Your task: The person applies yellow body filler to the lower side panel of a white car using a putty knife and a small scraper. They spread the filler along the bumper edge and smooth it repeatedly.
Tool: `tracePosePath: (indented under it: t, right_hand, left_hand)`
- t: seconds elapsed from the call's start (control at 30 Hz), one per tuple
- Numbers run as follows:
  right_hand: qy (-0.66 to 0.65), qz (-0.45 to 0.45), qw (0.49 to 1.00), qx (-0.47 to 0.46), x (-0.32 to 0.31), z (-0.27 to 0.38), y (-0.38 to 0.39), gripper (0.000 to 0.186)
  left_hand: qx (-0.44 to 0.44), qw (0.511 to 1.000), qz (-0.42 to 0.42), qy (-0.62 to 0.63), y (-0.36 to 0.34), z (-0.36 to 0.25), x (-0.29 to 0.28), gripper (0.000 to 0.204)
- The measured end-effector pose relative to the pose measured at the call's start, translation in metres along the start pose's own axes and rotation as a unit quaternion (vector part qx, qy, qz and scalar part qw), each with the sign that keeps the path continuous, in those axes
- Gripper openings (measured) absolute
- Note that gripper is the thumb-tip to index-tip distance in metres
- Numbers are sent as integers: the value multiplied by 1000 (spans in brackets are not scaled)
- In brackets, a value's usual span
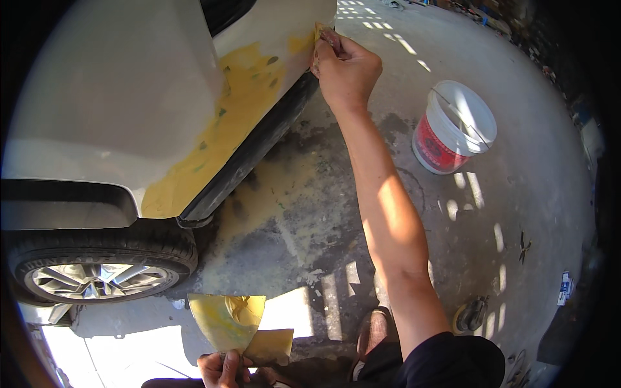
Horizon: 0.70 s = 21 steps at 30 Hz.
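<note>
Left grip point(222, 370) holding board point(223, 324), right grip point(345, 64) pinching yellow piece point(317, 32); car point(129, 97), bucket point(440, 143) flanking forearm point(388, 200)

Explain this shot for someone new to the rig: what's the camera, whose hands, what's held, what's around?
There is no machine: these are a person's bare hands. The single picture comes from a wide fisheye camera on that person's head, looking down, so straight edges bend. The right hand pinches a small piece, mostly hidden by the fingers, by the edge of a car panel partly coated yellow. The left hand holds a flat sheet bearing yellow paste. A car wheel shows at lower left; a white-and-red bucket stands on the floor at right.
</note>
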State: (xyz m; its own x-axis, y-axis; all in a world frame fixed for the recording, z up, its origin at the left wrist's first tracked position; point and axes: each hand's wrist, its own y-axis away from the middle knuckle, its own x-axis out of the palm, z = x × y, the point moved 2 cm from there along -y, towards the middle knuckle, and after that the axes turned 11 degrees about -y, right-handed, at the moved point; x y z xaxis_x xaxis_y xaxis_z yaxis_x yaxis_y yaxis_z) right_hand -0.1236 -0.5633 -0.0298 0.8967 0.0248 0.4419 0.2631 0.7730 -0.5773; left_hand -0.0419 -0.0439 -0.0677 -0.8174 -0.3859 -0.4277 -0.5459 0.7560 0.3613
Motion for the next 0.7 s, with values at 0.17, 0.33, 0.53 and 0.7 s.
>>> tracePosePath:
  t: [0.17, 0.33, 0.53, 0.7]
  right_hand:
    - [23, 52, 998, -8, 2, 2, 11, 17]
    - [34, 83, 995, -35, 0, 11, 33, 17]
    - [111, 139, 980, -93, -19, 42, 36, 17]
    - [177, 82, 973, -121, -31, 37, -7, 19]
  left_hand:
    - [-7, 1000, 0, 14, 0, 3, -1, 47]
    - [0, 1000, 11, 16, -2, 1, 1, 48]
    - [0, 1000, -2, -23, -3, -5, 2, 48]
    - [9, 1000, 11, -21, -3, -4, 5, 49]
